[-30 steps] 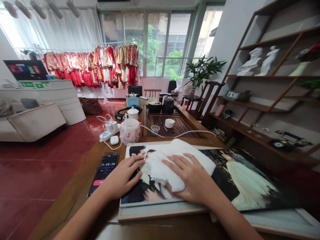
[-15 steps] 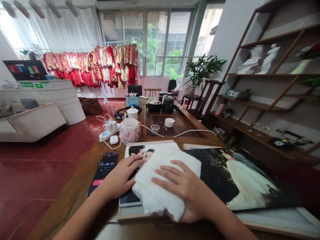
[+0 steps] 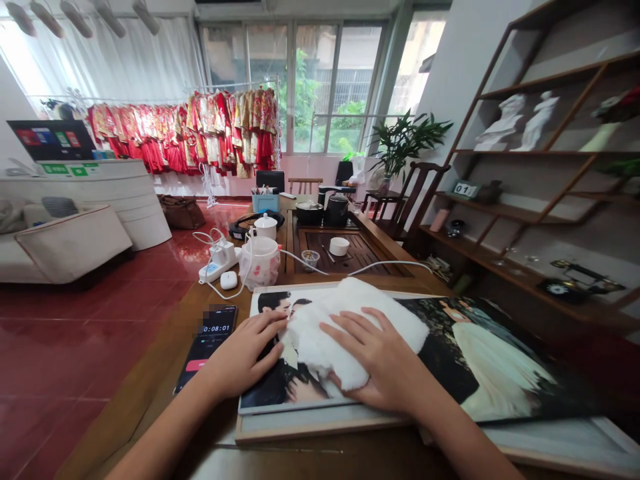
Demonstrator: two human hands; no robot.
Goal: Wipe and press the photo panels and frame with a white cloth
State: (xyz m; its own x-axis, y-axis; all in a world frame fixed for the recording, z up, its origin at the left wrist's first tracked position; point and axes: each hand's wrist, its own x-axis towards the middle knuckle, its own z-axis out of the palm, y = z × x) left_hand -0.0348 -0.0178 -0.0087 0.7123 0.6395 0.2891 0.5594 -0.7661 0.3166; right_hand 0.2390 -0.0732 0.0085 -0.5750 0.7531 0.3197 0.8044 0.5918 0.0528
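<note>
Appears to be at the wiping step. Holds white cloth [image 3: 313, 347] with right hand [image 3: 377, 357], using spread fingers on top and thumb at near edge. Rests left hand [image 3: 253, 350] on couple's photo [image 3: 280, 393], unclenched, grasping nothing. Lays cloth across this photo, apparently overlapping gown photo [image 3: 495, 363]. Seems to call for even pressure next.

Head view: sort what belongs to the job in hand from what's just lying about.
In the job:
white cloth, in the right hand
close-up couple photo, partly covered by cloth and left hand
possibly the dark photo alongside

Just lying about:
phone
power strip
small white case
white bowl
</note>
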